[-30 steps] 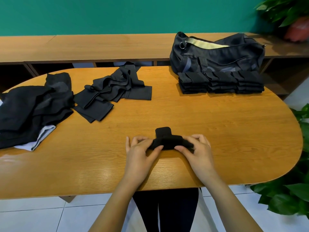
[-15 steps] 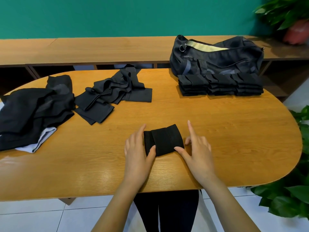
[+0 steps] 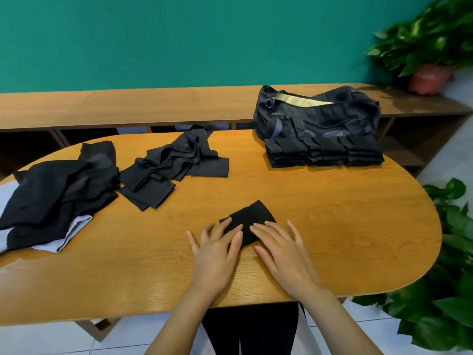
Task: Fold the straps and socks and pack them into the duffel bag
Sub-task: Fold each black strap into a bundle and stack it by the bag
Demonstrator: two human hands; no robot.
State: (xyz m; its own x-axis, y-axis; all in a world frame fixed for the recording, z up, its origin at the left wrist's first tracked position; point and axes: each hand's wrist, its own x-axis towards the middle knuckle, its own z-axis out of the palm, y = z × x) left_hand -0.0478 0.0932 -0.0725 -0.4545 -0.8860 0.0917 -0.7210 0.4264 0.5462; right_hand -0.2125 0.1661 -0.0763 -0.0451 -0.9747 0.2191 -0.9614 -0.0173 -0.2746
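— While the left hand (image 3: 215, 254) and right hand (image 3: 281, 249) both lie flat on that little black folded piece (image 3: 252, 217), where on the table (image 3: 332, 226) is it sitting?

— Near the front edge, roughly mid-table. Fingers on both hands are straight and spread apart, pressing down on its near half, no pinching or curling round it. The far corner of the piece pokes out past the fingertips.

— ok, and the bag (image 3: 317, 116)?

— Back right, at the table's far edge by the wooden shelf (image 3: 153, 106). Honestly can't tell which of the two it rests on. Its top gapes open with a pale lining showing. Right in front of it there's a stack (image 3: 322, 153) of folded black pieces, a neat row several layers high.

— anything not folded yet?

— Yeah, a loose heap of straps (image 3: 174, 165) back left of centre, well apart from the hands. Further left, at the table's edge, there's a bigger dark pile (image 3: 56, 190) with something pale under it. Can't tell socks from straps in there.

— greenery?

— One potted plant (image 3: 430, 47) up on the shelf's right end, another plant (image 3: 448, 303) on the floor beside the table.
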